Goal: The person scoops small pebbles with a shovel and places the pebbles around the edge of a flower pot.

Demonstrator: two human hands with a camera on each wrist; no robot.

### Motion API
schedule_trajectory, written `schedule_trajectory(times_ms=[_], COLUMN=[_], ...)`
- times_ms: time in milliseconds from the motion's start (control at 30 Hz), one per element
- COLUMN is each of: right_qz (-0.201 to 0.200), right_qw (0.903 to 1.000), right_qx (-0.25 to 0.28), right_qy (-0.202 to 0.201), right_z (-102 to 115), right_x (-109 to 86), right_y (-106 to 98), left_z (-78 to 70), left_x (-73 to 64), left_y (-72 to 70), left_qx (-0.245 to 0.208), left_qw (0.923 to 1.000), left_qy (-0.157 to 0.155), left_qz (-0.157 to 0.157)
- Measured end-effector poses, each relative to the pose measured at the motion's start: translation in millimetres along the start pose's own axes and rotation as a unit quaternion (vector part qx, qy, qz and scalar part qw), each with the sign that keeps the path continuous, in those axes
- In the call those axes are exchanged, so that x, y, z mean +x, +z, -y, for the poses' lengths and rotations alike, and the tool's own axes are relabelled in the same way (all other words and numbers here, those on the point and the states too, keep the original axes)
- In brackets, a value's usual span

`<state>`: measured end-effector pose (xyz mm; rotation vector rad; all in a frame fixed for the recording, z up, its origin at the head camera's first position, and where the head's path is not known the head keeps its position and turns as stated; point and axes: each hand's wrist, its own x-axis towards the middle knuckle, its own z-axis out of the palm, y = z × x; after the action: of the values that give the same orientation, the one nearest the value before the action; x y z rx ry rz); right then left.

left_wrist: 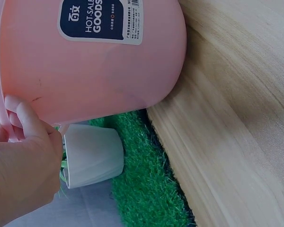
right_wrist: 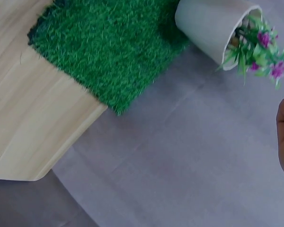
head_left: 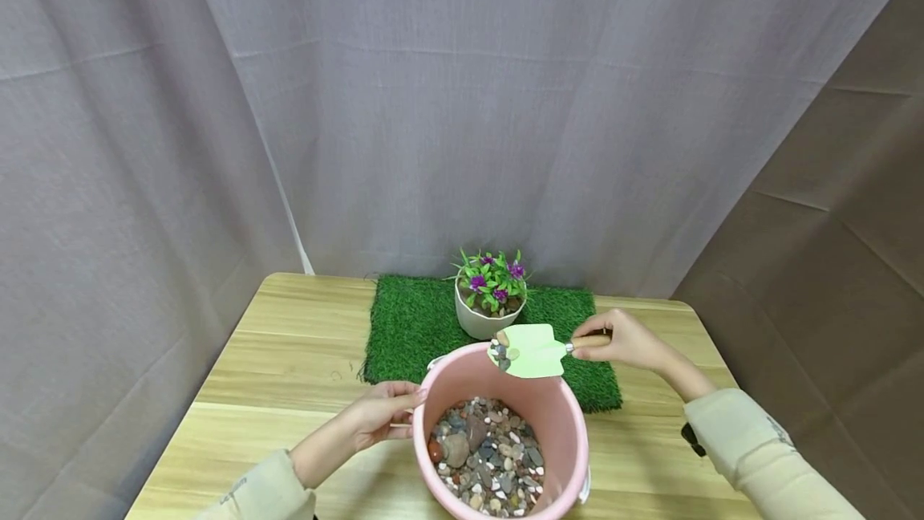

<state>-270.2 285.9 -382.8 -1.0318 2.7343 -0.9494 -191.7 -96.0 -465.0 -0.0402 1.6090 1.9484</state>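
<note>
A pink bucket (head_left: pixel 427 456) stands at the front of the table, with many mixed pebbles (head_left: pixel 498 460) on its bottom. My left hand (head_left: pixel 382 414) grips the bucket's rim on its left side; the left wrist view shows the thumb and fingers around that rim. By its wooden handle (head_left: pixel 593 340), my right hand (head_left: pixel 626 339) holds a pale green trowel (head_left: pixel 532 350) above the bucket's far rim. Several pebbles (head_left: pixel 501 350) lie at the trowel's tip, which points left. Only the edge of the right hand shows in the right wrist view.
Behind the bucket, a white pot (head_left: pixel 472 321) with purple flowers (head_left: pixel 498 283) stands on a green grass mat (head_left: pixel 411 323). The wooden table (head_left: pixel 310 327) reaches back to a grey curtain (head_left: pixel 462 143). White handle lugs (head_left: pixel 585 486) stick out from the bucket's sides.
</note>
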Motion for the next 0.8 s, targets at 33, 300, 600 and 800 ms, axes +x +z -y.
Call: schedule_trajectory(times_ms=[33, 300, 600, 800], right_qz=[-0.002, -0.022, -0.054, -0.068], right_qw=[1.0, 0.9994, 0.9934, 0.9879], right_qx=[-0.002, 0.0, -0.01, 0.003], right_qy=[0.004, 0.028, 0.101, 0.139], right_z=[-2, -21, -49, -66], right_x=[0.3, 6.3, 11.5, 14.7], right_y=[-2, -15, -33, -47], left_z=[0.3, 1.4, 0.1, -0.4], left_x=[0.0, -0.2, -0.6, 0.1], left_y=[0.0, 0.7, 0.4, 1.0], left_qx=[0.0, 0.001, -0.001, -0.002], left_qw=[1.0, 1.0, 1.0, 1.0], left_qy=[0.0, 0.006, 0.004, 0.004], left_qz=[0.001, 0.002, 0.005, 0.005])
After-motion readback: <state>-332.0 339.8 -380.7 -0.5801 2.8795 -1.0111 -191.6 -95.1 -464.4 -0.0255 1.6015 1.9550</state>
